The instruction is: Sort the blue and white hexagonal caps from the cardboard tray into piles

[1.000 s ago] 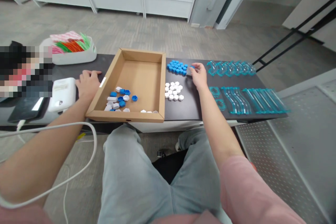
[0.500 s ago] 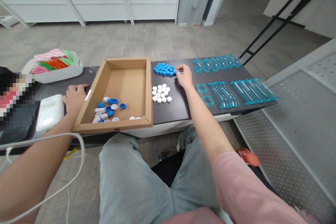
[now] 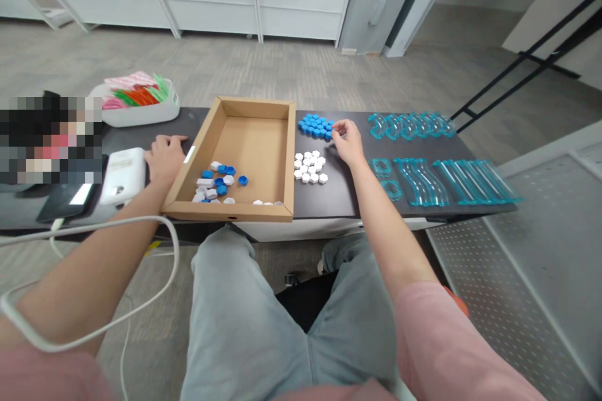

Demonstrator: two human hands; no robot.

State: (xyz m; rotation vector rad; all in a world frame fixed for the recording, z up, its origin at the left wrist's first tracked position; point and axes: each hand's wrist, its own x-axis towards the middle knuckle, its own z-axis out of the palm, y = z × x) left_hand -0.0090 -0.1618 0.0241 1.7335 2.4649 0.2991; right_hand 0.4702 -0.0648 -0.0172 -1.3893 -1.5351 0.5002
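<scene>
My right hand (image 3: 347,141) is at the right edge of a cluster of blue hexagonal pieces (image 3: 315,126), thumb and fingertips closed on a blue piece at its corner. Below that cluster lie white hexagonal pieces (image 3: 309,167), grouped on the dark tabletop. To the left is an open cardboard box (image 3: 290,156), with mixed blue and white hexagonal pieces (image 3: 221,182) loose near its front. My left hand (image 3: 165,156) rests on the table against the box's left side, fingers stretched out and holding nothing.
Clear teal-edged plastic parts stand sorted at right: curved pieces (image 3: 409,126), square pieces (image 3: 390,190), wavy tubes (image 3: 420,183) and straight tubes (image 3: 473,182). At left are a white basket (image 3: 141,115) of colourful items, a white device (image 3: 123,177) and a black phone-like slab (image 3: 70,200). A white cable (image 3: 175,250) loops over my left arm.
The view has shifted, so everything on the table appears farther right. My right hand stays at the blue cluster's right edge, and my left hand stays beside the box.
</scene>
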